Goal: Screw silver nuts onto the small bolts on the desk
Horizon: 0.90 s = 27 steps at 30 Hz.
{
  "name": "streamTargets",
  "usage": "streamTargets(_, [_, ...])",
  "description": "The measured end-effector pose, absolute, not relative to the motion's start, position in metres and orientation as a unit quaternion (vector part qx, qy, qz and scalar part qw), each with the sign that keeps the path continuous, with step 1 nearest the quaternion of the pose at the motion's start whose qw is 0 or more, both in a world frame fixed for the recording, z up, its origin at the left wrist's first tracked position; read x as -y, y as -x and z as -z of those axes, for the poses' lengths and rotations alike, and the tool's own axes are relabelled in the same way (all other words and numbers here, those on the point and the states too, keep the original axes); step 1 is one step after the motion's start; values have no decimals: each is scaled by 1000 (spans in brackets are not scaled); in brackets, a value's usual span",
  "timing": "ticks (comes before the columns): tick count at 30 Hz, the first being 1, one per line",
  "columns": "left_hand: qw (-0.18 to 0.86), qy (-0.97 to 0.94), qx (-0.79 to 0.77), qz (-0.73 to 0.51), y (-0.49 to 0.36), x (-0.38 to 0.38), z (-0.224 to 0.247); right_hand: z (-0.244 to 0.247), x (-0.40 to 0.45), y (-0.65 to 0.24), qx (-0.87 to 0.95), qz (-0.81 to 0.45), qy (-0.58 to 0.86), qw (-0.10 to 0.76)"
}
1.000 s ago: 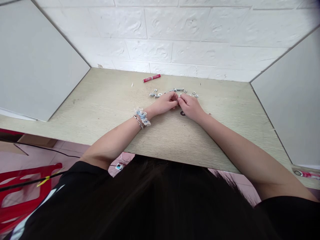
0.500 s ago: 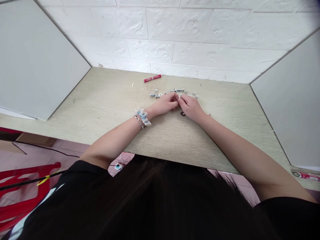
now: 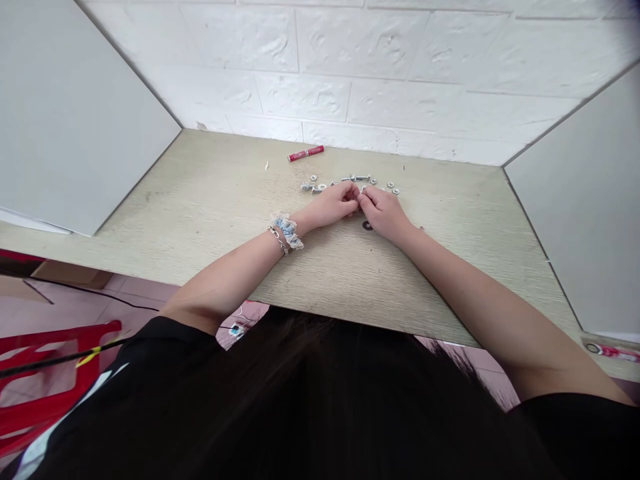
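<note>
My left hand and my right hand meet fingertip to fingertip over the middle of the wooden table. Both are closed in a pinch, and whatever lies between the fingers is too small and hidden to name. A dark washer lies just below my right hand. Beyond the hands are silver bolts and several nuts, one nut at the right and another nut at the left. A bolt lies beside a light washer left of my fingers.
A red tube lies near the white brick wall. Grey panels stand at the left and right. Another red tube is at the lower right. A red plastic chair stands on the floor at left.
The view has shifted slightly. Both hands stay together in nearly the same pinch, and the loose hardware has not visibly moved on the table.
</note>
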<state>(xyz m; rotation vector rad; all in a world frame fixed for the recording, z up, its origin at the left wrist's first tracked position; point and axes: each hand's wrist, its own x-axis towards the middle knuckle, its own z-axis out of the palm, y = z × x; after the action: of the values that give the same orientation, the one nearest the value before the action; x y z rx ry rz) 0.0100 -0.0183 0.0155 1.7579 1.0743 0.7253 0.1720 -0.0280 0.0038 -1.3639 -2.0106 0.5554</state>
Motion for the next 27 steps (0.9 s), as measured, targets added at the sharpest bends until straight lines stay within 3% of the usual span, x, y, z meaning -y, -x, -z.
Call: streamTargets(27, [451, -721, -438, -293, -11, 20, -18, -6, 28, -172, 763, -219, 525, 307])
